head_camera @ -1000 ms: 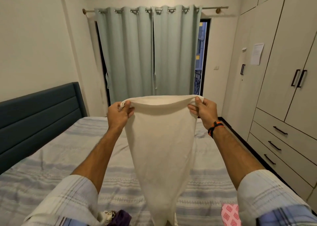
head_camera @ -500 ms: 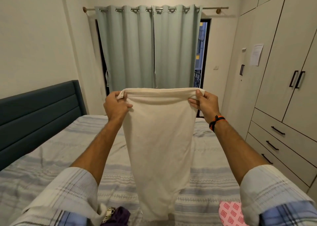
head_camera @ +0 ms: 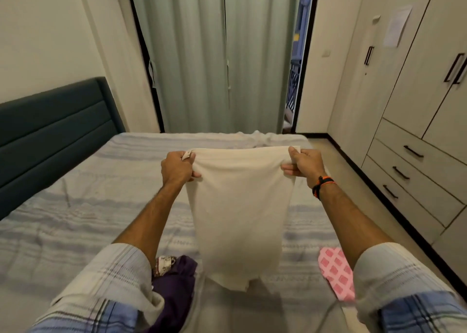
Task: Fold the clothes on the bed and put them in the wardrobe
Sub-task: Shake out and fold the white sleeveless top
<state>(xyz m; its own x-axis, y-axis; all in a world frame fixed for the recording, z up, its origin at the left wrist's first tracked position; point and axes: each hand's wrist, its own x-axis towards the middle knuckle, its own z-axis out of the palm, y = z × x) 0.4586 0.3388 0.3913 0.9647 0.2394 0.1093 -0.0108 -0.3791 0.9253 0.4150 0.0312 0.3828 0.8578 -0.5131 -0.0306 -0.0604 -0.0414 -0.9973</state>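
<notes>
A cream garment (head_camera: 240, 206) hangs in the air over the bed (head_camera: 75, 206), stretched flat between both hands. My left hand (head_camera: 177, 168) pinches its upper left corner and my right hand (head_camera: 303, 166) pinches its upper right corner. The lower hem dangles just above the striped sheet. A dark purple garment (head_camera: 174, 289) with a patterned piece lies crumpled near my left sleeve. A pink checked cloth (head_camera: 334, 272) lies on the sheet by my right sleeve. The wardrobe (head_camera: 417, 92) stands along the right wall with its doors shut.
Wardrobe drawers (head_camera: 409, 171) sit low on the right, beside a strip of floor (head_camera: 336, 160) between bed and wardrobe. A dark headboard (head_camera: 50, 125) runs along the left. Pale green curtains (head_camera: 214, 54) hang behind the bed, with a gap at the right.
Both hands have come down with the cream garment, from curtain height to low over the bed. The view has tilted downward toward the mattress.
</notes>
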